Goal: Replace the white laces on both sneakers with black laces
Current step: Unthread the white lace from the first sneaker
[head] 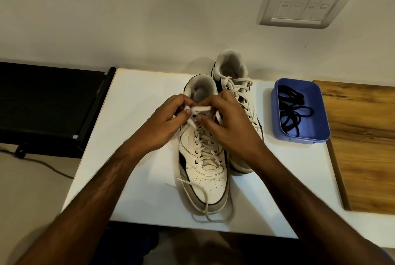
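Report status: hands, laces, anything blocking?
Left hand and right hand both pinch the white lace atop the near sneaker. Far sneaker fully laced white. Black laces in blue tray, untouched. Nothing blocking.

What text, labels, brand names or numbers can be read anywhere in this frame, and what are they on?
No text can be read.
Near sneaker: a small dark and red tag on the tongue between the left hand and right hand, too blurred to read.
Switch plate on the wall: small marks on four switches, no legible characters.
Blue tray and far sneaker: no print visible.
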A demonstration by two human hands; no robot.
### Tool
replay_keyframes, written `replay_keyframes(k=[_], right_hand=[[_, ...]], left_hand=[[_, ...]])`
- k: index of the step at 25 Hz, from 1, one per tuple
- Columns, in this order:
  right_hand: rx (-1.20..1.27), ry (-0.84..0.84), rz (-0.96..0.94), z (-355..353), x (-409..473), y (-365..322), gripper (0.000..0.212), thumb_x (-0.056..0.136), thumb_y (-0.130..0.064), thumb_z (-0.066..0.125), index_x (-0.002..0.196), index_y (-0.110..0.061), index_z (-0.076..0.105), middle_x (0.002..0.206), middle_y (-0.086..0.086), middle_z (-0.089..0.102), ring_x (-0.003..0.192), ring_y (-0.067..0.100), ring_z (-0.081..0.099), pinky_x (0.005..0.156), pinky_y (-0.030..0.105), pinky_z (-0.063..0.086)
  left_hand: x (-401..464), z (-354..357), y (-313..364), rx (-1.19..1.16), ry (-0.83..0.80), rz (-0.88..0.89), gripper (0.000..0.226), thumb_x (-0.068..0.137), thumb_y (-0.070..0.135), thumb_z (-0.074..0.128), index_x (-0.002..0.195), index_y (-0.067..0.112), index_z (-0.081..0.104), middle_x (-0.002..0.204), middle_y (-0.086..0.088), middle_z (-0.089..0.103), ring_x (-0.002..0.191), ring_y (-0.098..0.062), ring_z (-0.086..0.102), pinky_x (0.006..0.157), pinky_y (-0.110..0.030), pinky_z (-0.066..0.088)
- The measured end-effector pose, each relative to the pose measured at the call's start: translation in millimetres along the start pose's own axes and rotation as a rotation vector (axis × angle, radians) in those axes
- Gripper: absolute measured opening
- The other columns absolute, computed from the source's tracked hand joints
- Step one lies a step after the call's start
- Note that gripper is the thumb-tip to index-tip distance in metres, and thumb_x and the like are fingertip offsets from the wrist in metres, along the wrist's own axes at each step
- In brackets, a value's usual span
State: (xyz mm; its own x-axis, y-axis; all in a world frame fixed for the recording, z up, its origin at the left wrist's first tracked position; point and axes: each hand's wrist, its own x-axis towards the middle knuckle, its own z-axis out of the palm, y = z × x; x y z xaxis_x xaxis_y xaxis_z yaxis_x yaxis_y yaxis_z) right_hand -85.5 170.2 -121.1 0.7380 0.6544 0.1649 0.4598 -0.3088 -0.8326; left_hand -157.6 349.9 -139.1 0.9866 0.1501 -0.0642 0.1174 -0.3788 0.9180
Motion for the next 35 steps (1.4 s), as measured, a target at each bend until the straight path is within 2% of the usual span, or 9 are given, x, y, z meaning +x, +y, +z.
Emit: replay_keyframes(k=[5,8,11,16,20,23,27,32,35], right_hand=[[-0.273,0.021,-0.06,7.0,-0.7,4.5,0.013,0.093,-0.025,0.07,0.101,-0.016,0.067,0.099,-0.002,0.043,0.085,0.013,0.048,0.07,0.033,0.048],[0.131,-0.055,0.134,-1.6,3.1,0.7,0.005,0.1,-0.021,0.06,0.095,-0.02,0.06,0.099,0.0,0.044,0.088,0.008,0.051,0.071,0.017,0.046],[0.456,-0.009,0.265,-10.1,3.1,-0.7,0.009,0.097,-0.03,0.057,0.09,-0.032,0.061,0.106,0.015,0.054,0.096,0.023,0.061,0.078,0.03,0.055],[-0.133,0.002,-0.005,6.8,-1.2,0.0,0.016,0.095,-0.03,0.067,0.103,-0.017,0.067,0.102,-0.003,0.044,0.089,0.008,0.049,0.078,0.03,0.048],[-0.207,0.02,-0.053,7.8,-0.3,5.1,0.014,0.093,-0.03,0.07,0.098,-0.017,0.068,0.101,-0.003,0.042,0.089,0.013,0.048,0.075,0.035,0.049],[0.068,0.0,0.087,3.5,1.5,2.6,0.012,0.099,-0.023,0.062,0.094,-0.012,0.062,0.101,0.003,0.045,0.09,0.014,0.051,0.074,0.023,0.046],[0.622,0.011,0.351,-22.1,6.1,0.7,0.017,0.105,-0.023,0.048,0.101,-0.009,0.056,0.094,0.01,0.061,0.085,0.021,0.062,0.073,0.031,0.051],[0.398,-0.253,0.141,-60.8,0.3,4.6,0.023,0.092,-0.018,0.048,0.085,0.003,0.054,0.078,0.014,0.059,0.075,0.024,0.059,0.07,0.03,0.047],[0.221,-0.394,0.108,-78.0,-3.0,5.1,0.026,0.092,-0.021,0.051,0.081,0.001,0.059,0.075,0.012,0.065,0.073,0.026,0.062,0.07,0.029,0.049]], left_hand=[[0.3,0.7,0.7,0.008,0.005,0.002,0.021,0.097,0.034,0.045,0.108,0.03,0.062,0.112,0.0,0.062,0.102,-0.019,0.06,0.093,-0.045,0.051],[1.0,-0.2,-1.0,0.003,0.001,0.006,0.021,0.097,0.035,0.046,0.108,0.03,0.062,0.109,-0.004,0.061,0.098,-0.022,0.058,0.09,-0.045,0.049],[0.4,-0.4,1.0,-0.004,-0.002,0.013,0.022,0.096,0.032,0.046,0.109,0.027,0.063,0.096,0.01,0.057,0.088,-0.013,0.054,0.084,-0.032,0.047],[0.5,0.4,0.3,-0.012,-0.005,0.013,0.018,0.097,0.03,0.045,0.105,0.033,0.061,0.105,0.005,0.061,0.096,-0.016,0.06,0.087,-0.037,0.05],[0.6,1.3,-0.1,-0.002,0.003,0.021,0.019,0.097,0.03,0.045,0.106,0.031,0.061,0.105,0.003,0.062,0.097,-0.018,0.06,0.088,-0.042,0.05],[1.2,0.7,-0.5,-0.005,0.006,0.027,0.02,0.097,0.03,0.045,0.107,0.03,0.062,0.108,-0.001,0.063,0.097,-0.023,0.059,0.089,-0.047,0.049],[0.5,0.0,-0.2,0.021,-0.001,0.042,0.021,0.098,0.03,0.044,0.109,0.028,0.063,0.114,0.004,0.063,0.099,-0.019,0.058,0.09,-0.046,0.051],[0.5,2.3,0.8,0.328,0.111,0.168,0.035,0.097,0.048,0.044,0.104,0.023,0.068,0.093,0.009,0.046,0.09,-0.013,0.047,0.083,-0.038,0.043],[-2.0,9.0,7.6,0.559,0.203,0.245,0.034,0.093,0.051,0.046,0.1,0.027,0.069,0.104,0.01,0.042,0.103,-0.01,0.038,0.087,-0.035,0.028]])
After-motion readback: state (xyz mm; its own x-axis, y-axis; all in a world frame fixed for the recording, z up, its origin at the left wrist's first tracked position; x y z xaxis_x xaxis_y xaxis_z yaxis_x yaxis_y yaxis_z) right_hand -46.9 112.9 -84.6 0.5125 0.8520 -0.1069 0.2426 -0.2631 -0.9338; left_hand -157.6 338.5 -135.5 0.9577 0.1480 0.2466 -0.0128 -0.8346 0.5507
